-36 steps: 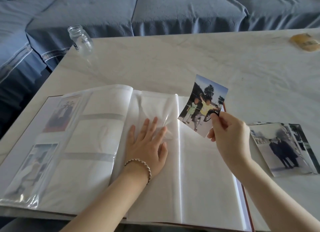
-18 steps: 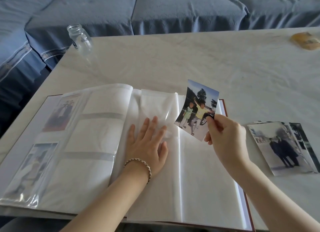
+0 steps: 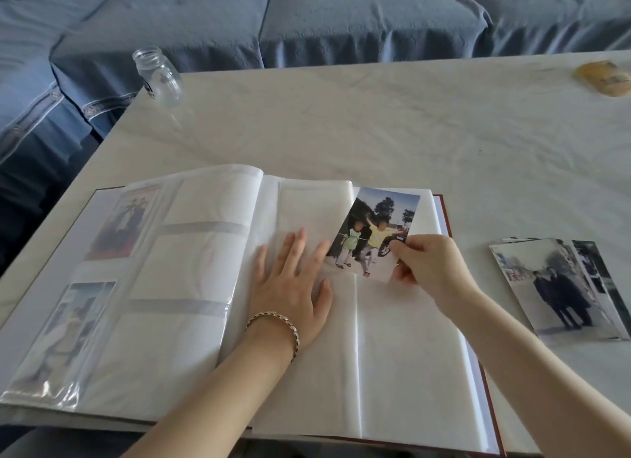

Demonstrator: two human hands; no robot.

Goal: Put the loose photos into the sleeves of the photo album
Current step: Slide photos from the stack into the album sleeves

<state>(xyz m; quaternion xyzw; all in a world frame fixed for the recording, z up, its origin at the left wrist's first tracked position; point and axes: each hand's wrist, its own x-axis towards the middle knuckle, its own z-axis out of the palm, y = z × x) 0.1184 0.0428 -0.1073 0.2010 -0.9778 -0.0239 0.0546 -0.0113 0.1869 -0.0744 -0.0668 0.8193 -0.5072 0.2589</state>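
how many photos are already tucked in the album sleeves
2. A top sleeved photo and a bottom sleeved photo sit in the outer column of the photo album's left page. Other pages could hide more.

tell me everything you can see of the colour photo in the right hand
The colour photo is an upright paper print, flat and uncreased: two children, one in green, one in yellow, before a dark car, trees and blue sky. It is tilted, top leaning right, over the upper right page of the open album. The right hand pinches its lower right edge; a fingertip of the left hand lies by its lower left corner, contact unclear.
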